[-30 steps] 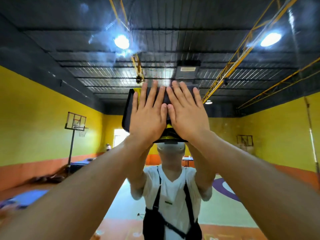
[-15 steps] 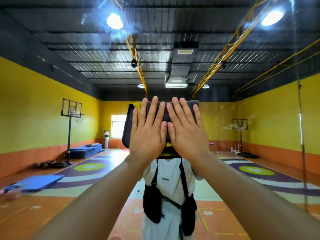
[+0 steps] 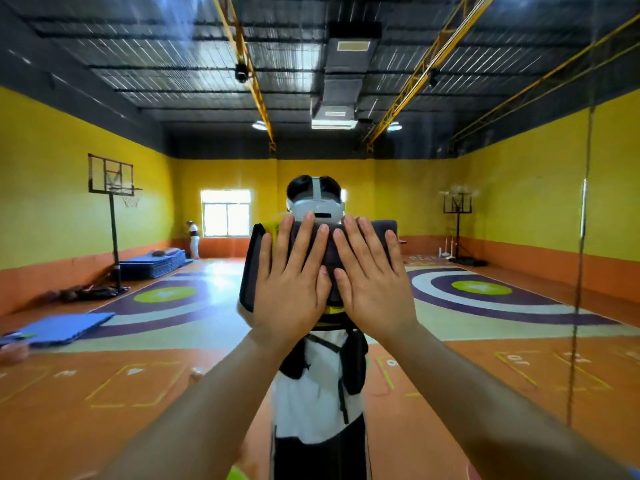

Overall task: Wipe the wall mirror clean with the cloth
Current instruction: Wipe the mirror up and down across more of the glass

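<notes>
- Writing in the floor markings reflected in the mirror was too blurred to read.
- Your cloth was dark grey and folded, flat against the glass, long axis running side to side.
- Your left hand and right hand pressed it side by side, fingers straight, pointing up.

Left hand beside right hand, both flat on cloth against wall mirror
</notes>
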`<state>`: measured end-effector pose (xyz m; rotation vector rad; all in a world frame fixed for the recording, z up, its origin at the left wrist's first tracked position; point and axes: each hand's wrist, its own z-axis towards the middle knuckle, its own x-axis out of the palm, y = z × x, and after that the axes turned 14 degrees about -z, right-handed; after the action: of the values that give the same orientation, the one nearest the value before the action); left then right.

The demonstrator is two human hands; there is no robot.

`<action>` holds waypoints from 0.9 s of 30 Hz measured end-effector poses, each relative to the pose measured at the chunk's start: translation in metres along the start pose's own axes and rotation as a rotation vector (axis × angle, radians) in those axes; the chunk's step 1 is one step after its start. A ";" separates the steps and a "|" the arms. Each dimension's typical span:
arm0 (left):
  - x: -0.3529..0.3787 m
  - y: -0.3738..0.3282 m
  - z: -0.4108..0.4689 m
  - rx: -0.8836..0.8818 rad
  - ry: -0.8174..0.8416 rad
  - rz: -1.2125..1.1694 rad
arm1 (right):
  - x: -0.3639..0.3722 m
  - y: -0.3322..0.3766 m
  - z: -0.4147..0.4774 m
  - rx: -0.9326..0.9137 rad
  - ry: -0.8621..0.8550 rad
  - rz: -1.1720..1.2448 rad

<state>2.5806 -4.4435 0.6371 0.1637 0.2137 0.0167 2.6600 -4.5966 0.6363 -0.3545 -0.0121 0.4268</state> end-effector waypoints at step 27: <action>0.051 -0.051 -0.278 0.052 0.197 -0.134 | 0.012 0.076 -0.280 -0.159 0.109 0.120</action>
<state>2.5716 -4.4474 0.3504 0.1990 0.4219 -0.1068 2.6644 -4.6211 0.3469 -0.5366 0.0826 0.5259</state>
